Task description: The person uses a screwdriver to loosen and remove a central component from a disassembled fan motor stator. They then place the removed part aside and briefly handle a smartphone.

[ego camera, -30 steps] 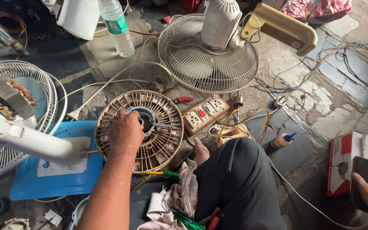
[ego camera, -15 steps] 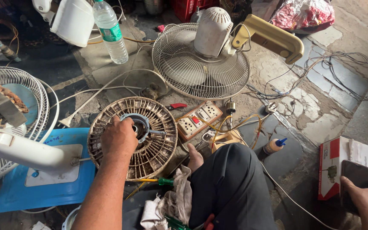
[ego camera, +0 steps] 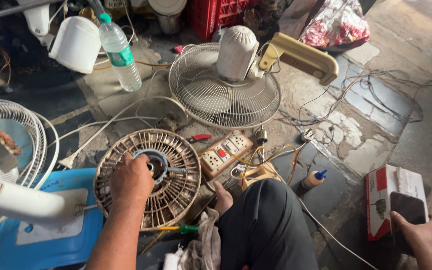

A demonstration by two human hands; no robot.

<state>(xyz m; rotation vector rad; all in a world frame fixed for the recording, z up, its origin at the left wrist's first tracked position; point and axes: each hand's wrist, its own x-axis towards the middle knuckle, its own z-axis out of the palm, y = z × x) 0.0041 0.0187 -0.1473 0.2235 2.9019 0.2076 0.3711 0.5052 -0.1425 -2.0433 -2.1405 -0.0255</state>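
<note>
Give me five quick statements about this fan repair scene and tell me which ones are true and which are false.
1. The left hand rests on the round dirty fan grille. True.
2. The right hand holds a screwdriver. False: it holds a dark phone over a red and white box.
3. A clear plastic water bottle stands upright near the top left. True.
4. The cream fan stands upright on its base. False: it lies grille down on the ground.
5. The socket board lies to the right of the grille. True.
</note>
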